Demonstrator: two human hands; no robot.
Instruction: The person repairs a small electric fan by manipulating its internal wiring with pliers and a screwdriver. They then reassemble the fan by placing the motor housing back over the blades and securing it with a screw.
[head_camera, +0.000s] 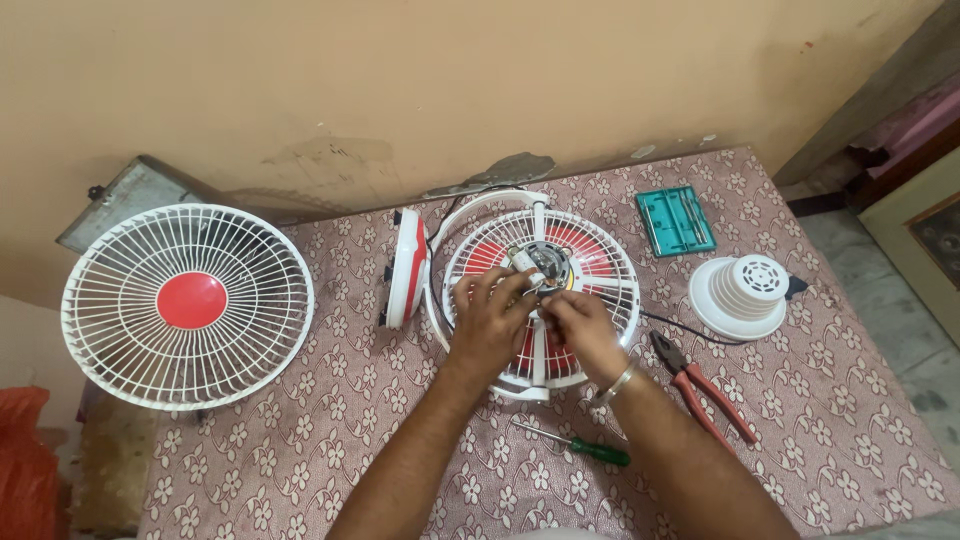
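Observation:
A white fan rear grille (600, 262) with red blades behind it lies flat on the table. At its centre sits the exposed motor (540, 264) with small wires. My left hand (490, 318) rests on the grille, fingers pinching a part at the motor's near side. My right hand (583, 328), a metal bangle on its wrist, meets it there, fingertips closed on the same small wires or part. What exactly is pinched is hidden by the fingers.
A white front grille with a red centre (188, 302) overhangs the table's left edge. A red-and-white fan base (407, 268), white motor cover (742, 291), teal tool case (675, 220), red-handled pliers (702, 390) and green screwdriver (580, 444) lie around on the floral cloth (300, 440).

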